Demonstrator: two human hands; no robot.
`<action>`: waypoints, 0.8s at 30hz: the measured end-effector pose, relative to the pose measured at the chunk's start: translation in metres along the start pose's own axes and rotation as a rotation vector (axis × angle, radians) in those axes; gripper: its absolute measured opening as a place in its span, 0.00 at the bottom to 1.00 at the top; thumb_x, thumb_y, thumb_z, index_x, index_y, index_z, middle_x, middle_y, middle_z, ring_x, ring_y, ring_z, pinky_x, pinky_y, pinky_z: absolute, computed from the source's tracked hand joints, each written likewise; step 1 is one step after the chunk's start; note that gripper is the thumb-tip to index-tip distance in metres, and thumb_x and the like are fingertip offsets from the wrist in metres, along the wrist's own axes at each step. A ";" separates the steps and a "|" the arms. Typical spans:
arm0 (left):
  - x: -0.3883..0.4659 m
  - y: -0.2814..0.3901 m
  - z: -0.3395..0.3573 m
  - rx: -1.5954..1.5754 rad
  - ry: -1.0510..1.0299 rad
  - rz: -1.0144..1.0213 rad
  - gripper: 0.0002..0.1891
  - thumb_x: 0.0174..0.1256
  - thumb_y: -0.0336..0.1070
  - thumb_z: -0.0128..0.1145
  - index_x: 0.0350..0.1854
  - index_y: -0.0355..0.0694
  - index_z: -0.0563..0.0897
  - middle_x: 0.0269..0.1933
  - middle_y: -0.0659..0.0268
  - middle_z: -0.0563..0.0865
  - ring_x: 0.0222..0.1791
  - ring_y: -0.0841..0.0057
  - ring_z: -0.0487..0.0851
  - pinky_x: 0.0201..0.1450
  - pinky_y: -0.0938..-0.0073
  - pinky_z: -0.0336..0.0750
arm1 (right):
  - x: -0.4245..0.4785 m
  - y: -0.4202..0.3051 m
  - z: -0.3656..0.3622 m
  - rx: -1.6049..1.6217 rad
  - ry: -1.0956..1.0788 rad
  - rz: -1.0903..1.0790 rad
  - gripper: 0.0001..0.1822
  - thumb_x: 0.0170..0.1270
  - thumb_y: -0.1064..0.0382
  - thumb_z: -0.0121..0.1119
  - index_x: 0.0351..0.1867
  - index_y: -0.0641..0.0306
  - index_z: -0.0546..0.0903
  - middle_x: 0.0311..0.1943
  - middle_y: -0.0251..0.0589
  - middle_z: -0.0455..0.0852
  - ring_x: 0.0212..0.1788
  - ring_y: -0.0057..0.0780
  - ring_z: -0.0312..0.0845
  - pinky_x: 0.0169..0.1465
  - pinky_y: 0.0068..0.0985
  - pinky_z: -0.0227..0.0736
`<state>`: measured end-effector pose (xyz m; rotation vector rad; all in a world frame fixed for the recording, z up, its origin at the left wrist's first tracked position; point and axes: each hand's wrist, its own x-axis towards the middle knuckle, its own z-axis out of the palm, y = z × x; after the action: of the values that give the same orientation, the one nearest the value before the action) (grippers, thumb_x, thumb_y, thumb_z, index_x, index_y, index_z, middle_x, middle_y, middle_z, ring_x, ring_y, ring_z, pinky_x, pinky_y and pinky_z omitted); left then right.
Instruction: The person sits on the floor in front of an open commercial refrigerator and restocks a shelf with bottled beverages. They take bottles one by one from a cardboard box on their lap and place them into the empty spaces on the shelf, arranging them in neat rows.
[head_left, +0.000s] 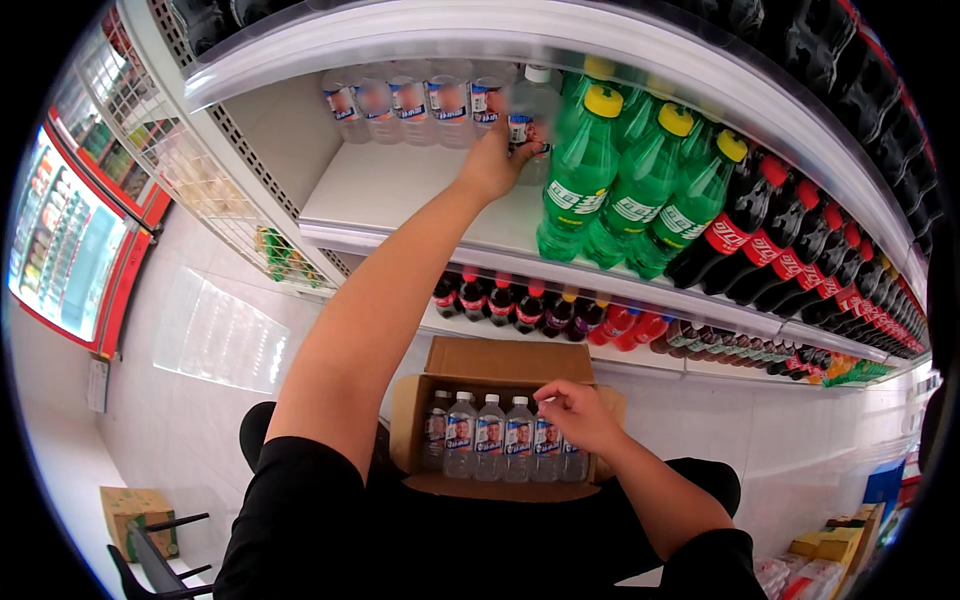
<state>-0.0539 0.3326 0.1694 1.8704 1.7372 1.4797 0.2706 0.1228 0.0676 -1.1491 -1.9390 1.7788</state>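
My left hand (496, 161) reaches onto the shelf and is closed around a clear plastic bottle (534, 97) with a white cap. That bottle stands upright at the right end of a row of similar labelled bottles (452, 105), beside large green soda bottles (574, 180) with yellow caps. Below, an open cardboard box (510, 360) holds several more clear bottles (490, 439) with white caps. Over the box's right part is my right hand (574, 412), fingers curled near a bottle top; whether it touches the cap cannot be told.
Large cola bottles (731, 225) line the shelf further right. A lower shelf (480, 330) carries small cola bottles (502, 300). The upper shelf's edge (465, 30) hangs above my left hand. Wire racks (187, 165) and a red-framed fridge (67, 240) stand left; a black chair (154, 559) is lower left.
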 end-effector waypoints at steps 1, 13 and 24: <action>-0.003 0.012 0.001 0.052 -0.005 -0.029 0.24 0.71 0.45 0.69 0.56 0.32 0.77 0.46 0.45 0.90 0.49 0.49 0.89 0.51 0.56 0.82 | 0.000 0.003 0.000 -0.002 0.002 -0.001 0.12 0.72 0.63 0.64 0.51 0.66 0.86 0.32 0.39 0.89 0.32 0.21 0.83 0.36 0.26 0.78; -0.012 0.037 -0.020 0.216 0.051 -0.155 0.21 0.71 0.42 0.65 0.54 0.29 0.79 0.51 0.38 0.87 0.52 0.40 0.86 0.52 0.47 0.81 | 0.014 0.012 0.006 -0.102 -0.052 0.040 0.11 0.70 0.62 0.65 0.49 0.66 0.85 0.31 0.42 0.90 0.24 0.24 0.83 0.30 0.29 0.78; -0.282 0.076 -0.077 0.044 -0.541 -0.157 0.11 0.65 0.28 0.64 0.48 0.38 0.82 0.40 0.58 0.84 0.34 0.65 0.85 0.39 0.65 0.80 | 0.001 0.013 0.001 -0.326 -0.178 0.047 0.17 0.67 0.56 0.66 0.52 0.64 0.85 0.46 0.52 0.91 0.48 0.47 0.88 0.51 0.40 0.81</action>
<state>-0.0099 0.0392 0.1146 1.8729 1.6069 0.7824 0.2743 0.1217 0.0555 -1.1752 -2.3947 1.6801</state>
